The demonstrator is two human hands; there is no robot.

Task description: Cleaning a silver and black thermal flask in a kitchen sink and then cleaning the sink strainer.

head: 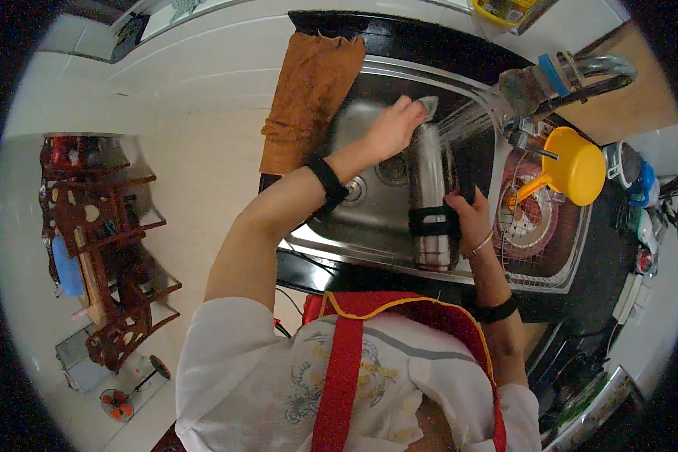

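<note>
A tall stainless-steel flask with a black band and a black side handle lies lengthways over the right part of the steel sink basin. My right hand is closed around its handle, near the band. At the flask's far end, my left hand pinches a small pale pad or cloth; its exact kind is unclear. Water sprays from the faucet head onto that far end of the flask. The flask's opening cannot be made out.
An orange-brown towel drapes over the sink's left edge. Right of the basin, a yellow dipper rests above a wire dish rack holding dishes. The curved faucet pipe reaches in from the upper right. Carved wooden furniture stands far left.
</note>
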